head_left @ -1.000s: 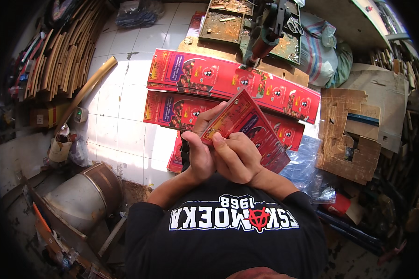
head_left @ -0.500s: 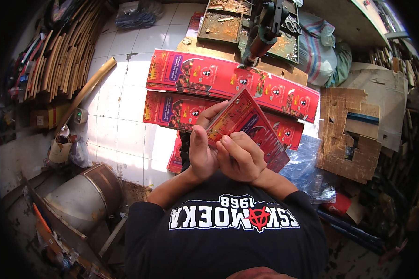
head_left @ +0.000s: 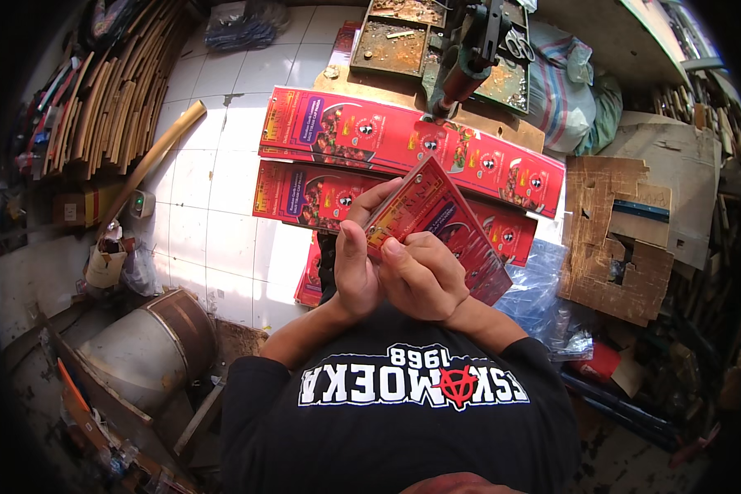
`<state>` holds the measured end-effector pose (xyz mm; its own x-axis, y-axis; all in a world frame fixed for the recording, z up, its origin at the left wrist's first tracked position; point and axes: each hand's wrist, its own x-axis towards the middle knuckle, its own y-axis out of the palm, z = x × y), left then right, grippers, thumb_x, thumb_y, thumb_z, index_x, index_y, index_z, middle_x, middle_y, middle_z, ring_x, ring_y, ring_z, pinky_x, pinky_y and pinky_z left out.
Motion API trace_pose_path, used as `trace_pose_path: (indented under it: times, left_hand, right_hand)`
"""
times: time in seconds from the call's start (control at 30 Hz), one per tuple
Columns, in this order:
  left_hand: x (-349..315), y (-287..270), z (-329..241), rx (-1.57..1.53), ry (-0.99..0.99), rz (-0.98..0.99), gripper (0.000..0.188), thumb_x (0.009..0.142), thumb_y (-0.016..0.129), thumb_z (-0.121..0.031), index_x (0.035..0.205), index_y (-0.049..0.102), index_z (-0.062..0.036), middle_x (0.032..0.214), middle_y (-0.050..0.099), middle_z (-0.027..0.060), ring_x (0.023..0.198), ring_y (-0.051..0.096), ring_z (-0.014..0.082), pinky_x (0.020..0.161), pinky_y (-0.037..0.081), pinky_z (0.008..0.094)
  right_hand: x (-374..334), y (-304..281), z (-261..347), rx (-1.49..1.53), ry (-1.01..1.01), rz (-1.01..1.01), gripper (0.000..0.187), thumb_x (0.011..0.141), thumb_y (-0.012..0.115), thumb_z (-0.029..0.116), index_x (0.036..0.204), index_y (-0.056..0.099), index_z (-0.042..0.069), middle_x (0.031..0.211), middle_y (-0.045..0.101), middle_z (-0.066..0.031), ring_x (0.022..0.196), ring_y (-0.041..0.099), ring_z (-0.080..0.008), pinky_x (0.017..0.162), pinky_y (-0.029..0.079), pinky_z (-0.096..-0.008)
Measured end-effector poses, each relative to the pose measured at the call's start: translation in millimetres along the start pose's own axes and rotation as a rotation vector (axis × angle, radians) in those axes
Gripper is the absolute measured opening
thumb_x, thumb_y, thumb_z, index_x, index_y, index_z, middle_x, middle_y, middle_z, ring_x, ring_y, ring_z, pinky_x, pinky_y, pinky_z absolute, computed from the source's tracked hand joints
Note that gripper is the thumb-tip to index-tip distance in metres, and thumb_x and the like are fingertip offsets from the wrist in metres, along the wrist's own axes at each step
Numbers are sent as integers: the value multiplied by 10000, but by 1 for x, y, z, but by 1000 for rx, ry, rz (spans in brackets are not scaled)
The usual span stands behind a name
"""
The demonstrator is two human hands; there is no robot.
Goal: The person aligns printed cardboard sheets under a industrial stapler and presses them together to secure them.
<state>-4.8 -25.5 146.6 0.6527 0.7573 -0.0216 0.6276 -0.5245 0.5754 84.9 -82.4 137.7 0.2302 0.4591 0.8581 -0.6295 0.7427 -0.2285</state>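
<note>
The right hand [head_left: 424, 280] covers the near end of the flat red printed carton [head_left: 440, 226]; its fingertips stay hidden underneath.

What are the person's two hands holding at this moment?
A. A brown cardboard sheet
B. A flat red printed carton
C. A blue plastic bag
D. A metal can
B: the left hand and the right hand both grip a flat red printed carton, raised above the red stacks on the tiled floor.
</note>
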Motion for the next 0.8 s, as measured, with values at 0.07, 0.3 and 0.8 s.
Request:
trace_pose_path:
  times: [0.07, 0.3, 0.8]
  left_hand:
    - [0, -2, 1, 28, 2, 10, 776, 974, 235, -630, 1383, 351, 19, 1344, 495, 183, 1227, 514, 257, 1052, 391, 388]
    - [-1, -1, 2, 84, 17, -17, 783, 975, 212, -630, 1391, 347, 20, 1331, 508, 179, 1201, 532, 248, 1032, 407, 375]
    - [0, -1, 3, 81, -12, -49, 780, 978, 204, -627, 1381, 357, 23, 1308, 526, 183, 1179, 549, 253, 1016, 422, 379]
  right_hand:
    - [2, -1, 0, -15, -15, 21, 314, 714, 709, -91, 1024, 659, -101, 769, 575, -98, 552, 551, -180, 479, 457, -295]
    - [1, -2, 0, -81, -42, 75, 360, 661, 719, -48, 1011, 664, -108, 761, 558, -94, 553, 536, -175, 462, 432, -291]
    - [-3, 2, 0, -1, 77, 21, 342, 724, 709, -99, 1059, 638, -85, 779, 611, -114, 576, 561, -190, 514, 487, -309]
